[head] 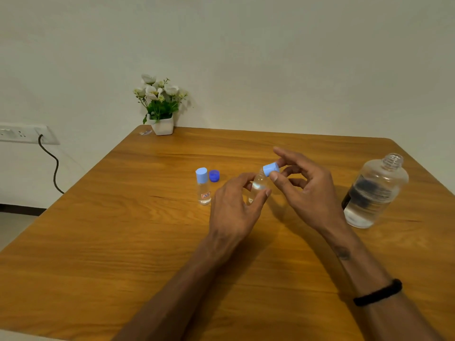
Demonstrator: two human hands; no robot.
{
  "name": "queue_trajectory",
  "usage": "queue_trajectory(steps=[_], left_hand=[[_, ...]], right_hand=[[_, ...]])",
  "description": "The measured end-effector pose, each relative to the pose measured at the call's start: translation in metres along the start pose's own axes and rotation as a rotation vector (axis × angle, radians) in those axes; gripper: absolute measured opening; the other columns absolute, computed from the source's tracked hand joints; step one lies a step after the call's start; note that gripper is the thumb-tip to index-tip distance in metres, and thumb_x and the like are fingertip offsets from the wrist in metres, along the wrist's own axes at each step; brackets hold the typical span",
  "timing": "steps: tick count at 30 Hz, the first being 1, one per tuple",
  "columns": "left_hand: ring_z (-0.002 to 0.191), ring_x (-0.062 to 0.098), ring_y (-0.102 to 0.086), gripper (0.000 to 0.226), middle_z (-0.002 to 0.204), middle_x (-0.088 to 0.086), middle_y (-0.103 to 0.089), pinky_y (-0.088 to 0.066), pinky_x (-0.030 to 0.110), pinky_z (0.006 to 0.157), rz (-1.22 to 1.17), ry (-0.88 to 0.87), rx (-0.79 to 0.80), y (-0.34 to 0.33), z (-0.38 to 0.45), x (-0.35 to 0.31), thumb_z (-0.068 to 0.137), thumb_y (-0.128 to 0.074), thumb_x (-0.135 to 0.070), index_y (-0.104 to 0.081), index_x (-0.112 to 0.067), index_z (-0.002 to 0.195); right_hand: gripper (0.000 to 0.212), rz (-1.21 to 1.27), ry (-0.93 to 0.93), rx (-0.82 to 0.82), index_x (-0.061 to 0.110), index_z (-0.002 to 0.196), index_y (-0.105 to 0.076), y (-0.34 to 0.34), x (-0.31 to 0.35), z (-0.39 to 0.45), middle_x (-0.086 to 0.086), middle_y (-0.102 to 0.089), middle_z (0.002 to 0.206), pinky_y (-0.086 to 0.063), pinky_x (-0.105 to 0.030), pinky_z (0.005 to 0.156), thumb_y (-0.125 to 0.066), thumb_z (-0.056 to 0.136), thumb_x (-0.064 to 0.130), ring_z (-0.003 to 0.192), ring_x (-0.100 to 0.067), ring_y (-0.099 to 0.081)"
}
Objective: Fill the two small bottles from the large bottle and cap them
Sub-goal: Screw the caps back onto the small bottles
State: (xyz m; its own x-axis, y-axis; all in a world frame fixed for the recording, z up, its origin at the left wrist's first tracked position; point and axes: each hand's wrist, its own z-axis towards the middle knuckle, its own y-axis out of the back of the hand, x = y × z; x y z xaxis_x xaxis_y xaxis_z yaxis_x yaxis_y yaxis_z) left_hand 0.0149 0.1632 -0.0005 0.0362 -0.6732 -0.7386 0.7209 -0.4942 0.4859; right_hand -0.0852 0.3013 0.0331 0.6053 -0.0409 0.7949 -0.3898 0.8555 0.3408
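My left hand (234, 205) grips a small clear bottle (258, 187) holding clear liquid, tilted slightly to the right above the table. My right hand (305, 185) pinches the light blue cap (270, 169) that sits on this bottle's neck, thumb and fingers around it. A second small bottle (203, 187) stands upright to the left, with a light blue cap on it and a red-marked label. A dark blue cap (214, 175) lies beside it on the table. The large clear bottle (375, 193) stands at the right, uncapped and partly filled.
The wooden table (123, 242) reaches back to a white wall. A white pot with artificial flowers (161, 107) stands at the table's back left corner. A wall socket with a dark cable (49, 163) is at the far left. A black band is on my right wrist.
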Motion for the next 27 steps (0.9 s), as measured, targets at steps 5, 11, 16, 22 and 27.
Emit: queue_trajectory(steps=[5,11,16,22,27], left_hand=[[0.058,-0.001,-0.056,0.045,0.108,-0.011,-0.073,-0.046,0.020,0.064,0.008,-0.017,0.018,0.0016,-0.0005,-0.0004,0.091,-0.075,-0.048,-0.068,-0.027,0.130],[0.062,-0.004,-0.054,0.043,0.108,-0.011,-0.073,-0.039,0.013,0.065,0.014,-0.043,0.037,-0.0006,-0.0017,-0.0010,0.091,-0.076,-0.046,-0.069,-0.027,0.128],[0.060,-0.006,-0.053,0.039,0.105,-0.011,-0.074,-0.040,0.016,0.064,-0.009,-0.051,0.043,-0.0028,-0.0025,-0.0037,0.090,-0.077,-0.042,-0.070,-0.028,0.125],[0.055,-0.002,-0.053,0.041,0.105,-0.011,-0.073,-0.040,0.020,0.059,-0.040,-0.052,0.061,-0.0046,-0.0042,-0.0065,0.091,-0.075,-0.044,-0.069,-0.029,0.129],[0.051,0.005,-0.055,0.039,0.103,-0.012,-0.073,-0.041,0.020,0.057,-0.057,-0.057,0.040,-0.0048,-0.0037,-0.0054,0.090,-0.076,-0.044,-0.070,-0.029,0.126]], right_hand=[[0.030,0.044,-0.006,-0.058,0.022,0.119,-0.075,0.0028,0.0008,0.0009,0.012,-0.075,0.111,-0.061,-0.023,0.076,-0.084,0.090,0.020,0.095,-0.010,-0.071],[0.024,0.028,-0.012,-0.044,0.026,0.113,-0.078,0.0024,0.0009,0.0007,0.014,-0.076,0.106,-0.065,-0.028,0.078,-0.084,0.090,0.021,0.095,-0.011,-0.072],[0.031,-0.005,-0.014,-0.063,0.029,0.116,-0.077,0.0028,0.0008,0.0013,0.014,-0.074,0.103,-0.062,-0.022,0.075,-0.086,0.087,0.027,0.087,-0.010,-0.070],[0.024,-0.013,-0.049,-0.076,0.028,0.112,-0.078,0.0004,-0.0003,0.0006,0.009,-0.075,0.100,-0.061,-0.025,0.073,-0.083,0.089,0.035,0.085,-0.009,-0.070],[0.028,-0.020,-0.048,-0.058,0.024,0.119,-0.078,0.0015,0.0008,0.0008,0.007,-0.076,0.108,-0.060,-0.021,0.078,-0.079,0.093,0.035,0.095,-0.010,-0.071]])
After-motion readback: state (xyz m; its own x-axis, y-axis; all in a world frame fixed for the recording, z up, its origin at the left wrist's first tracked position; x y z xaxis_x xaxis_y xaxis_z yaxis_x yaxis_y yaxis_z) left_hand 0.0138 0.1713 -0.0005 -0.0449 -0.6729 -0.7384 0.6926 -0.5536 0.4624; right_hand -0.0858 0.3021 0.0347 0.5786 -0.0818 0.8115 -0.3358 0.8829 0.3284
